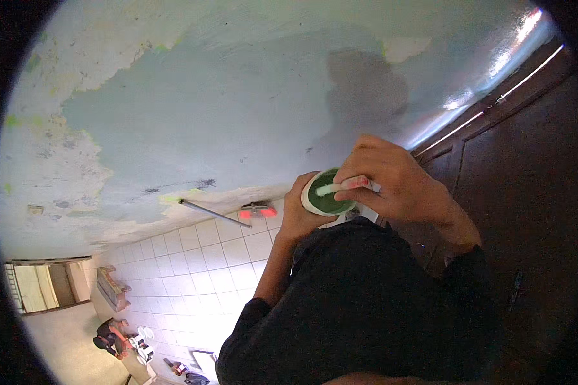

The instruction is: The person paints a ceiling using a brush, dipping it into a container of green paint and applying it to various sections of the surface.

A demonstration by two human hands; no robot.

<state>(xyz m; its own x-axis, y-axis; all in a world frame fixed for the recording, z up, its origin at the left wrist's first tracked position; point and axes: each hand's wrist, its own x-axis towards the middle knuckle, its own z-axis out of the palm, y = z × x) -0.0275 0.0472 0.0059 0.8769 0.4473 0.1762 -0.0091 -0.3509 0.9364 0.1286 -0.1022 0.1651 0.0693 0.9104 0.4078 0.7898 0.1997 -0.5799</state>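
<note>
My left hand (295,215) is wrapped round a small white tub (307,200), holding it up in front of my body. Green paint (331,204) shows inside the tub. Above its opening, my right hand (395,179) is closed on a white paintbrush (328,189) with red markings. One narrow end of the brush points down into the tub. My fingers cover part of it, and its bristles cannot be made out.
A wall (225,109) has patchy pale blue paint and bare areas. At right stands a dark wooden door (514,167). On the tiled floor (199,256) are a grey pole (215,213) and a red-and-black object (258,210). Another person (111,338) is beside white buckets (142,345).
</note>
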